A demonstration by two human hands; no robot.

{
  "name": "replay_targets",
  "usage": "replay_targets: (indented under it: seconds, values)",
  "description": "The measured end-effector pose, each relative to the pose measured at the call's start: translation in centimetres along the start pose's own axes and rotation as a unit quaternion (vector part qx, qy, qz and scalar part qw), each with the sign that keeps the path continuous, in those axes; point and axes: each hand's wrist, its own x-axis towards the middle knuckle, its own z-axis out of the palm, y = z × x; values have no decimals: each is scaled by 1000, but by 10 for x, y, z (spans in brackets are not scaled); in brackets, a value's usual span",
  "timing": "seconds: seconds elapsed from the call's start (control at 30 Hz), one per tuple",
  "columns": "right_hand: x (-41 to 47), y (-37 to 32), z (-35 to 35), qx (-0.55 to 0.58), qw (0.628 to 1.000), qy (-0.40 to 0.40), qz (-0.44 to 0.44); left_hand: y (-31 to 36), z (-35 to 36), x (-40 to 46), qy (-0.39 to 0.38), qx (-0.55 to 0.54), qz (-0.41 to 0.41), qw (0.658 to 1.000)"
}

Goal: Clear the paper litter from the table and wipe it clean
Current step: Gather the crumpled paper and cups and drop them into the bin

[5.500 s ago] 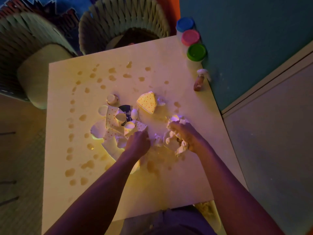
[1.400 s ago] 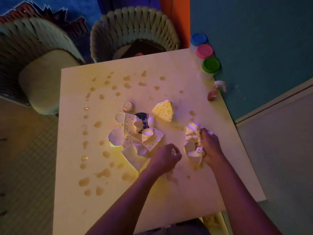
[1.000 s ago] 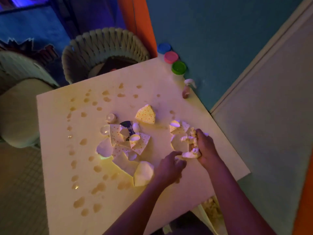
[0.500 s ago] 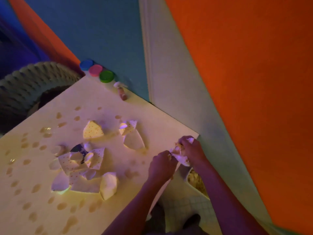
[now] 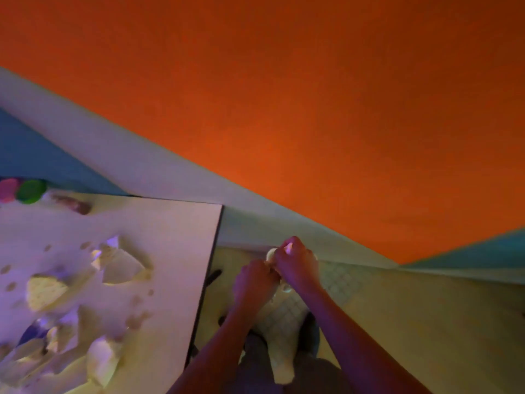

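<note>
Step in hand, by judgement: disposal of one gathered handful of litter, off the table. Both hands were clear of the table [image 5: 159, 251], out past its right edge and over the floor. Right hand [image 5: 298, 265] had its fingers curled tight around a small wad of paper scraps [image 5: 271, 253]; only a pale corner of the wad showed at the knuckles. Left hand [image 5: 254, 282] sat touching the right, fingers also curled inward, but whether it pinched part of the same wad or only pressed against it could not be told (view blurred). A pale shape lay below the hands; a bin or only floor, not resolvable.

Task far from done. Several torn paper pieces [image 5: 113, 265] were on the tabletop, the nearest group mid-table, more toward the lower left. Brownish droplet marks [image 5: 136, 319] dotted the surface around them. No cloth was visible.

Next move, as judged: release the wad into whatever receptacle sits below, return to the table for the remaining pieces, and wipe only once the paper is off (wet spots may make scraps cling).
</note>
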Motion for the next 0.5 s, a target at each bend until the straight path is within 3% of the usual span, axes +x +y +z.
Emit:
replay_targets:
  seconds: [0.13,0.5]
  values:
    - [2,48,-22,-17,999,43,-23,29,35,-5,-17,66,22,997]
    - [14,121,-53,94,992,34,71,52,88,2,-58,146,65,985]
